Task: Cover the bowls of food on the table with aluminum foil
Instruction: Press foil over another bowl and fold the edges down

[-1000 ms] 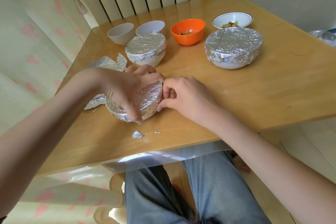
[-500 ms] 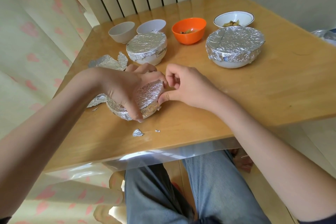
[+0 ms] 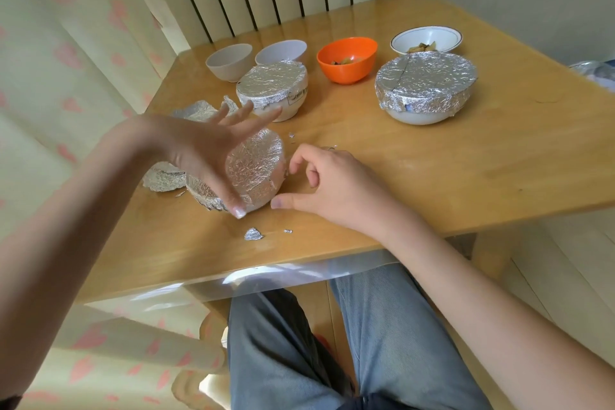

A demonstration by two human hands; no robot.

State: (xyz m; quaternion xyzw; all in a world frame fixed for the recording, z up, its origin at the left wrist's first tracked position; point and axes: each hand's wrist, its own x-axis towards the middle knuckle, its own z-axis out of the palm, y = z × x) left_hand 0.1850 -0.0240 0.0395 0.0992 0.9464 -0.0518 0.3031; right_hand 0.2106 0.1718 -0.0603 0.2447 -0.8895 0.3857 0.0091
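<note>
A small foil-wrapped bowl (image 3: 258, 166) sits near the front left of the wooden table (image 3: 416, 170). My left hand (image 3: 203, 150) hovers over its left side with fingers spread, the thumb tip down by the bowl's front edge. Just right of the bowl, my right hand (image 3: 329, 183) rests on the table with loosely curled fingers and holds nothing. Behind stand a second foil-covered bowl (image 3: 271, 85) and a large foil-covered bowl (image 3: 426, 83). An orange bowl (image 3: 346, 66) and a white rimmed bowl (image 3: 429, 38), both with food, stand uncovered.
Two plain white bowls (image 3: 228, 61) (image 3: 281, 50) stand at the back left. Torn foil pieces (image 3: 196, 110) (image 3: 163, 176) lie left of the near bowl, and a small foil scrap (image 3: 253, 234) lies near the front edge. A wall and radiator close off the back.
My left hand has let go of the near bowl and opened its fingers above it. My right hand has stopped pinching the foil rim and pulled slightly away to the right.
</note>
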